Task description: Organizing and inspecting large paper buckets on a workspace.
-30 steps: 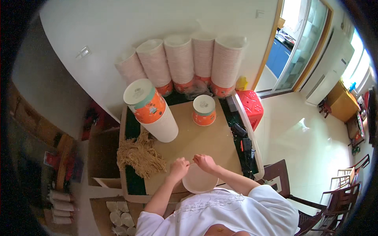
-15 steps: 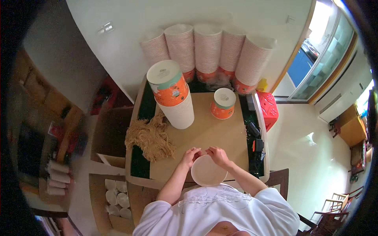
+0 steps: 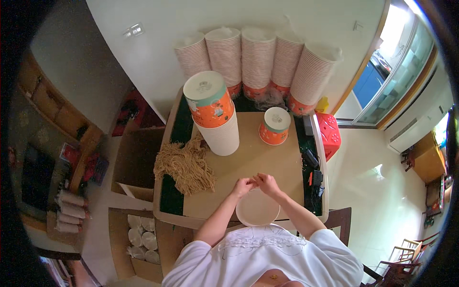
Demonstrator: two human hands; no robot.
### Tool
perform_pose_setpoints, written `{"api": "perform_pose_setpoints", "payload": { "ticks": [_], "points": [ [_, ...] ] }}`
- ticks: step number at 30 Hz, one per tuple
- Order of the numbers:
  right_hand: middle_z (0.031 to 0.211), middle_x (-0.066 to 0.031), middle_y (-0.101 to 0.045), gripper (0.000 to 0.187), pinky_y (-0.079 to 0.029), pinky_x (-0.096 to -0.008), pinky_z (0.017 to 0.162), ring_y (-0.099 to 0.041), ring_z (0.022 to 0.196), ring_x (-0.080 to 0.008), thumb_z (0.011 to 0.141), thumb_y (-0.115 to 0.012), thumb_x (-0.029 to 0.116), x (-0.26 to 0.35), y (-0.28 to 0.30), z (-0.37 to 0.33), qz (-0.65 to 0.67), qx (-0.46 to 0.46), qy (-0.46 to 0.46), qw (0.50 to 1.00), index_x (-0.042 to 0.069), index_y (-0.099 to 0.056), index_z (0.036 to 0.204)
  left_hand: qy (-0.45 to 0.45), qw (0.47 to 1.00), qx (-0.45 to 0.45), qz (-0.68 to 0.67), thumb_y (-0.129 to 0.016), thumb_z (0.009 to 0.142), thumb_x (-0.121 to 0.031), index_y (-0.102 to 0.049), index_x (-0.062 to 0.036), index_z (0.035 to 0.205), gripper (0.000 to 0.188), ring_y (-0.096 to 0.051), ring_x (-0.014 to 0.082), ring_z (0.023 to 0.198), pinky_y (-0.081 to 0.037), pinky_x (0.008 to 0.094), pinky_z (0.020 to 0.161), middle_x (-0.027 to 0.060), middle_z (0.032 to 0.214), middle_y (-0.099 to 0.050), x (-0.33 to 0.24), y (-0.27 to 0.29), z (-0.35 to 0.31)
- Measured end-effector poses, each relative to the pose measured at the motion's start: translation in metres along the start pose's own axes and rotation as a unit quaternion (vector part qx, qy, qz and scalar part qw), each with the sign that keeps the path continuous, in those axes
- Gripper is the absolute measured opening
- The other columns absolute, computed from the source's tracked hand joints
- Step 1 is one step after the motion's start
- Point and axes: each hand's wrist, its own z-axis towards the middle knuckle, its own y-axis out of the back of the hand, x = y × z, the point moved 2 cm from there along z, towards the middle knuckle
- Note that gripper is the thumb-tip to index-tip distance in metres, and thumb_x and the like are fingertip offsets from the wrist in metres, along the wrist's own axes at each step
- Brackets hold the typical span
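Observation:
A white paper bucket (image 3: pixel 258 209) with a round mouth rests against my front at the near table edge, its opening facing up toward me. My left hand (image 3: pixel 244 185) and my right hand (image 3: pixel 267 184) meet just beyond its far rim. Both have their fingers pinched together, and whatever is between them is too small to make out. To the left lies a heap of tan stringy strands (image 3: pixel 185 168). Farther off stands a tall stack of nested paper buckets (image 3: pixel 219 136), upside down, the top one orange with a green band. One orange bucket (image 3: pixel 274 136) sits upside down at the right.
Several tall wrapped bucket stacks (image 3: pixel 258 62) line the wall at the table's back. Black devices with cables (image 3: pixel 315 179) lie along the right edge. A red stool (image 3: pixel 329 136) stands beyond it. On the floor at left is an open carton (image 3: pixel 122 253) holding wrapped white stacks.
My hands have come closer together and now touch or nearly touch above the bucket's far rim. The whole view has shifted slightly; the stacks and strands stay in place.

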Motion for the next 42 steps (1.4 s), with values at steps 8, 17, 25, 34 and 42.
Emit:
{"api": "perform_pose_setpoints", "payload": {
  "ticks": [8, 17, 25, 34, 42],
  "points": [
    [0.056, -0.0040, -0.049, 0.031, -0.037, -0.0294, 0.046, -0.044, 0.051, -0.0099, 0.086, -0.049, 0.029, -0.007, -0.002, 0.012, 0.125, 0.024, -0.102, 0.987, 0.001, -0.055, 0.077, -0.006, 0.998, -0.042, 0.050, -0.057, 0.080, -0.005, -0.062, 0.0003, 0.081, 0.007, -0.058, 0.0107, 0.073, -0.047, 0.0242, 0.068, 0.0048, 0.078, -0.063, -0.006, 0.001, -0.002],
    [0.062, 0.0007, -0.045, 0.023, -0.040, -0.0236, 0.051, -0.046, 0.057, -0.0087, 0.088, -0.047, 0.021, -0.030, 0.006, 0.021, 0.259, 0.067, -0.126, 0.955, 0.004, -0.048, 0.072, -0.017, 0.998, -0.065, 0.021, -0.063, 0.077, -0.009, -0.063, -0.0035, 0.075, 0.006, -0.052, 0.0058, 0.065, -0.042, 0.0214, 0.060, -0.0007, 0.070, -0.061, 0.022, 0.008, 0.007],
    [0.063, -0.0022, -0.050, 0.031, -0.041, -0.0249, 0.054, -0.050, 0.059, -0.0112, 0.087, -0.048, 0.030, -0.015, 0.010, 0.020, 0.189, 0.050, -0.108, 0.975, 0.003, -0.052, 0.074, -0.027, 0.998, -0.060, -0.004, -0.064, 0.077, -0.012, -0.061, -0.0042, 0.071, 0.010, -0.046, 0.0047, 0.059, -0.038, 0.0214, 0.054, -0.0033, 0.062, -0.055, 0.032, 0.015, 0.006],
    [0.061, -0.0025, -0.048, 0.041, -0.039, -0.0319, 0.055, -0.043, 0.062, -0.0108, 0.086, -0.049, 0.037, -0.022, 0.002, 0.029, 0.059, 0.135, -0.163, 0.976, 0.000, -0.056, 0.071, -0.017, 0.994, -0.073, 0.080, -0.064, 0.076, -0.013, -0.063, -0.0037, 0.073, 0.010, -0.049, 0.0052, 0.061, -0.040, 0.0221, 0.056, -0.0015, 0.064, -0.058, 0.000, 0.002, -0.002],
    [0.058, 0.0029, -0.043, 0.031, -0.034, -0.0248, 0.047, -0.040, 0.053, -0.0077, 0.085, -0.052, 0.031, -0.028, 0.002, 0.025, 0.130, 0.157, -0.121, 0.972, 0.005, -0.053, 0.068, -0.042, 0.992, -0.071, 0.090, -0.063, 0.078, -0.012, -0.061, -0.0029, 0.074, 0.010, -0.052, 0.0073, 0.065, -0.043, 0.0241, 0.059, 0.0000, 0.067, -0.059, 0.015, 0.007, 0.002]
  ]
}}
